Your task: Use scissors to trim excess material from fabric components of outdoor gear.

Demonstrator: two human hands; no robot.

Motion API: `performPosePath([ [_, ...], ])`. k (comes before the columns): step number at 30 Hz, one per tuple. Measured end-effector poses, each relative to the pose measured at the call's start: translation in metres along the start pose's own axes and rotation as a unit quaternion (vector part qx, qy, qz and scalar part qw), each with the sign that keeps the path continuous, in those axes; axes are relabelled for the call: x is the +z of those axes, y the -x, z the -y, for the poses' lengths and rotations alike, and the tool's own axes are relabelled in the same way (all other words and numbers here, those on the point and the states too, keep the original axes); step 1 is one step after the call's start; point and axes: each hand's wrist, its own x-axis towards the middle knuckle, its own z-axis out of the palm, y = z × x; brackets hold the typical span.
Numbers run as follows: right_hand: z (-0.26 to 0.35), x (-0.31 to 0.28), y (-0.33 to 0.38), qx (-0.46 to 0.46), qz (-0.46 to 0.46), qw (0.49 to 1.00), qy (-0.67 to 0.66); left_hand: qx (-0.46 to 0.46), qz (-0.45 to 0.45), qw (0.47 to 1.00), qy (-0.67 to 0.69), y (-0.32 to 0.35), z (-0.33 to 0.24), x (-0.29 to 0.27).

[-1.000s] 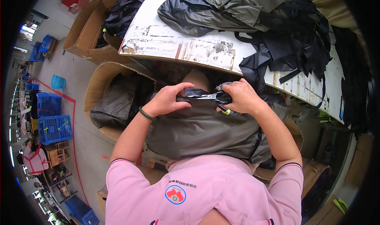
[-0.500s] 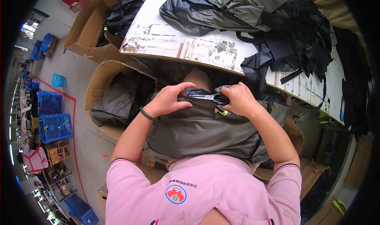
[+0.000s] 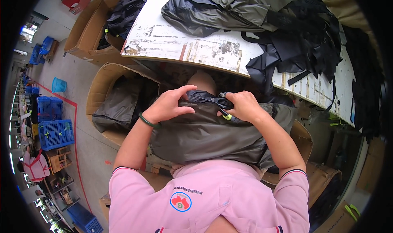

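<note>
Across my lap lies a dark olive-grey fabric bag (image 3: 204,130) with a black upper edge. My right hand (image 3: 245,105) is closed round the handles of a pair of scissors (image 3: 209,99), whose blades point left along that edge. A yellow-green tab (image 3: 226,115) shows just under this hand. My left hand (image 3: 168,105), with a dark green bangle (image 3: 148,121) at the wrist, is at the left end of the edge. Its thumb and fingers are spread apart, and I see nothing gripped between them. The scissors' tips are hard to make out against the black fabric.
In front stands a worn white table (image 3: 172,44) with black and grey fabric pieces (image 3: 237,12) heaped on it. An open carton (image 3: 96,85) at the left holds another dark bag (image 3: 116,104). Blue crates (image 3: 56,134) stand farther left beyond a red floor line.
The scissors have turned, so their blades no longer show bright and sit lower against the black edge. My left hand has shifted slightly left, its fingers still apart.
</note>
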Motion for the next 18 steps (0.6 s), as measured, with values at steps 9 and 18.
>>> performPosePath([
  [9,-0.008,0.003,0.022,0.153,0.041,0.979,-0.128,-0.092,-0.103,0.9,0.413,0.042,0.094,-0.009],
  [18,0.038,-0.034,-0.008,-0.032,-0.005,0.999,0.007,-0.064,-0.09,0.869,0.482,0.054,0.036,-0.006],
])
